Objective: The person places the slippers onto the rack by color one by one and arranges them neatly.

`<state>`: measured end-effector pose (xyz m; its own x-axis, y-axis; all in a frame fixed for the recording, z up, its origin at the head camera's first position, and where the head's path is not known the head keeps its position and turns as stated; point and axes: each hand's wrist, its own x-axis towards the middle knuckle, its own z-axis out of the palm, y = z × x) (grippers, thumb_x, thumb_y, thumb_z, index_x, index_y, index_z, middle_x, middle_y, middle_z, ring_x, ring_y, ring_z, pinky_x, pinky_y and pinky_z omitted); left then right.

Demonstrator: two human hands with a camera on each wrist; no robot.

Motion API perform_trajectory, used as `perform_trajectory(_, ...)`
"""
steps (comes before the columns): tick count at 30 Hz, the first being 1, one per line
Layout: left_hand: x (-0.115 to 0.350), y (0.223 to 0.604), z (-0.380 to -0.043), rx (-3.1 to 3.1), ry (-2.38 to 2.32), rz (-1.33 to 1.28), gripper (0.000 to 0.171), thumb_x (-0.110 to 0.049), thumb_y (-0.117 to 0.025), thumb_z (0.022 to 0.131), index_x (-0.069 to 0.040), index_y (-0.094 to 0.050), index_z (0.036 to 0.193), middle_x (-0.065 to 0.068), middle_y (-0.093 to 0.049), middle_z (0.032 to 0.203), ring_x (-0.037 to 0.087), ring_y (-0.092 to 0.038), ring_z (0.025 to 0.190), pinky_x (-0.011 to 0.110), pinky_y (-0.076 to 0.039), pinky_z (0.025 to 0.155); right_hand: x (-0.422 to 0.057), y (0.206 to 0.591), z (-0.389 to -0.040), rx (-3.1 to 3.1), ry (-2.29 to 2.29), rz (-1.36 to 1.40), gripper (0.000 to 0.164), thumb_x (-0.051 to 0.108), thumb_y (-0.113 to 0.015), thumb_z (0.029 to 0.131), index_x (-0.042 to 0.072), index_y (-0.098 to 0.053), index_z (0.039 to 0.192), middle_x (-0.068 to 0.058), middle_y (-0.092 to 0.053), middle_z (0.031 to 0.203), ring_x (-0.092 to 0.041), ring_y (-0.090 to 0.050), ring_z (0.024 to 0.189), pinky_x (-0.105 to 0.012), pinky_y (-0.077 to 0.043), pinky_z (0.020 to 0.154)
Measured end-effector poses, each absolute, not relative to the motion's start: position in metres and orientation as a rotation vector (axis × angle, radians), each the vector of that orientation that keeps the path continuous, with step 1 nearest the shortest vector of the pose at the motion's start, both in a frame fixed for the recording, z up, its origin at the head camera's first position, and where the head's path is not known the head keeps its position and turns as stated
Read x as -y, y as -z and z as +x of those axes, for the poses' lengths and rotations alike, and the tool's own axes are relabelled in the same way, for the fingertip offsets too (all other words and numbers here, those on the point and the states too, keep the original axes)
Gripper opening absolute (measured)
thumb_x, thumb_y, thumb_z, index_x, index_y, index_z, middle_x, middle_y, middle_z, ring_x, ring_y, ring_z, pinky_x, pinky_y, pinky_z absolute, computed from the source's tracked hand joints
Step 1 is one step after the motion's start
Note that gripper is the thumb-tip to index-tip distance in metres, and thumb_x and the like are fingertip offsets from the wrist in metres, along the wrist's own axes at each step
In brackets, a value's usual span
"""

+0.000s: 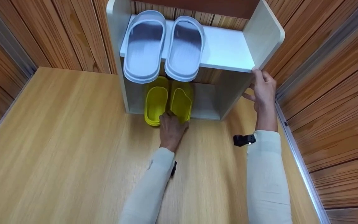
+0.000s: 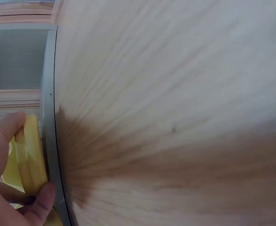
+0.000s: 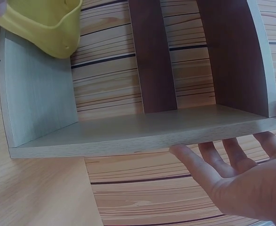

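A pale two-level shoe rack (image 1: 221, 104) stands against the wood-panelled wall. Side by side on its lower level are a left yellow clog (image 1: 156, 101) and a right yellow clog (image 1: 180, 102), heels facing the person. My left hand (image 1: 171, 130) pinches the right clog's heel; the left wrist view shows thumb and fingers on the yellow heel (image 2: 32, 155). With the thumb at the upper shelf's front corner and the fingers along the outer face, my right hand (image 1: 264, 88) holds the rack's right side panel (image 3: 128, 141). How far the yellow toes reach inside is hidden.
Two light grey clogs (image 1: 144, 49) sit at the left of the upper shelf (image 1: 228, 46), heels overhanging its front edge. A dark reddish-brown board (image 1: 204, 6) spans the rack's back. Wooden walls with metal strips border the light wood floor (image 1: 73, 149) on both sides.
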<state>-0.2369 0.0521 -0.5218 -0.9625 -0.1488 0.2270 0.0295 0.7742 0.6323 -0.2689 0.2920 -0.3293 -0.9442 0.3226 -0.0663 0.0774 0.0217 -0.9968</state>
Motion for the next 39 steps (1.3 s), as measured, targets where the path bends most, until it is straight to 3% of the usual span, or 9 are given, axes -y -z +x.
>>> perform_trajectory(7,-0.055,0.521,-0.238,2.738,0.851,0.088,0.067,-0.033,-0.082,0.083,0.013,-0.051,0.121,0.023,-0.054,0.107,0.034,-0.053,0.098,0.041,-0.056,0.079,-0.292,0.330,-0.269,2.089,-2.038,-0.363,0.037,0.043,-0.058,0.101,0.011,-0.066,0.117,-0.006,-0.048,0.134,-0.038,-0.052,0.127,-0.061,-0.044,0.102)
perform_trajectory(21,-0.060,0.521,-0.237,2.755,0.921,0.122,0.075,-0.033,-0.087,0.080,0.010,-0.047,0.127,0.023,-0.051,0.114,0.033,-0.052,0.100,0.040,-0.057,0.082,-0.293,0.329,-0.270,2.105,-2.044,-0.420,0.038,0.048,-0.059,0.100,0.019,-0.064,0.125,-0.005,-0.051,0.136,-0.033,-0.055,0.127,-0.054,-0.046,0.104)
perform_trajectory(34,-0.054,0.518,-0.238,2.760,0.988,0.087,0.070,-0.029,-0.084,0.083,0.007,-0.047,0.131,0.021,-0.049,0.118,0.033,-0.050,0.103,0.040,-0.052,0.087,-0.290,0.331,-0.271,2.077,-2.044,-0.350,0.036,0.043,-0.058,0.102,0.011,-0.066,0.115,-0.007,-0.047,0.135,-0.040,-0.048,0.131,-0.063,-0.042,0.104)
perform_trajectory(39,-0.049,0.510,-0.238,2.783,1.087,0.069,0.068,-0.027,-0.080,0.087,0.006,-0.045,0.135,0.020,-0.047,0.124,0.033,-0.049,0.104,0.041,-0.050,0.090,-0.292,0.333,-0.269,2.102,-2.049,-0.328,0.044,0.046,-0.057,0.102,0.016,-0.062,0.133,-0.009,-0.043,0.146,-0.039,-0.045,0.136,-0.062,-0.040,0.106)
